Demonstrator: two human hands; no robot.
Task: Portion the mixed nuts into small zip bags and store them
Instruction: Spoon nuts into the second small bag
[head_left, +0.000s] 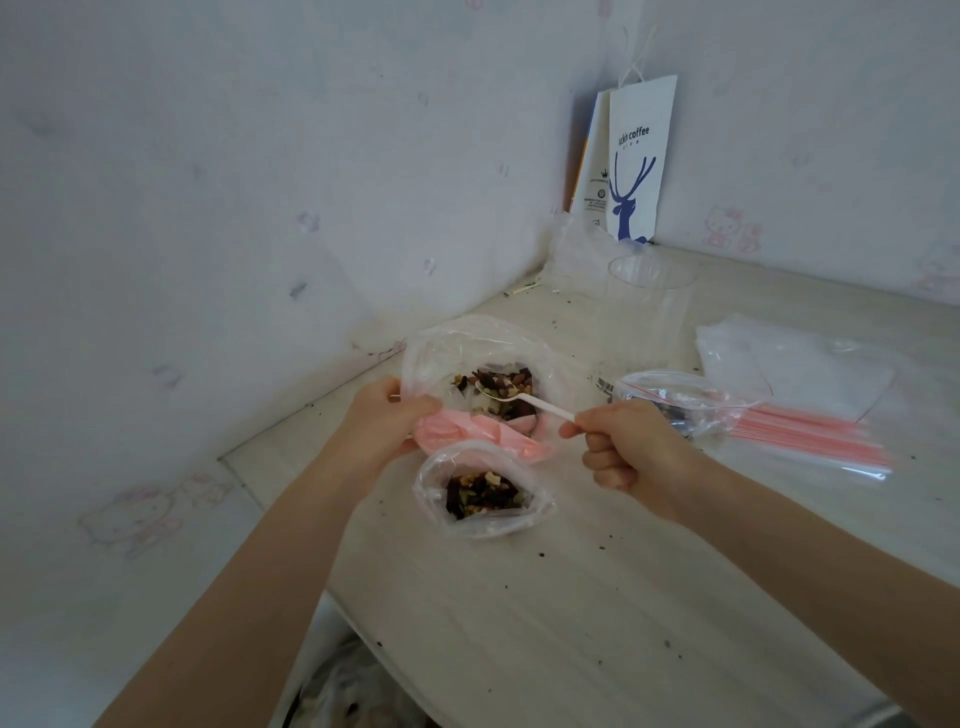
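- Hands meet over a pale table (571, 597) scattered with dark crumbs, seen from the head camera.
- Left hand (387, 421) grips the near rim of a large bag (467, 353). Its fingers are curled round the clear and pink plastic, holding the mouth wide.
- Right hand (618, 447) pinches the end of a white plastic spoon (524, 399) between thumb and forefinger, with the other fingers curled into the palm.
- From that hand the spoon reaches left and away. Its loaded bowl sits over the mixed nuts (501, 382) inside the large bag, just beyond the left hand's fingertips.
- A small zip bag (485, 491) stands open on the table between the two wrists, nearer the person than either hand. It is partly filled with the same mix, and its far rim lies against the pink plastic of the large bag.
- A filled zip bag (680, 397) with a red seal strip lies just beyond the right hand's knuckles.
- A stack of empty zip bags (810, 395) with pink-red strips spreads on the table to the right of the right hand.
- A clear cup (649, 312) stands well beyond the right hand.
- Farther still, a white paper bag (636, 161) printed with a blue deer leans in the corner against a wall (260, 208) papered with faint cartoon cats.
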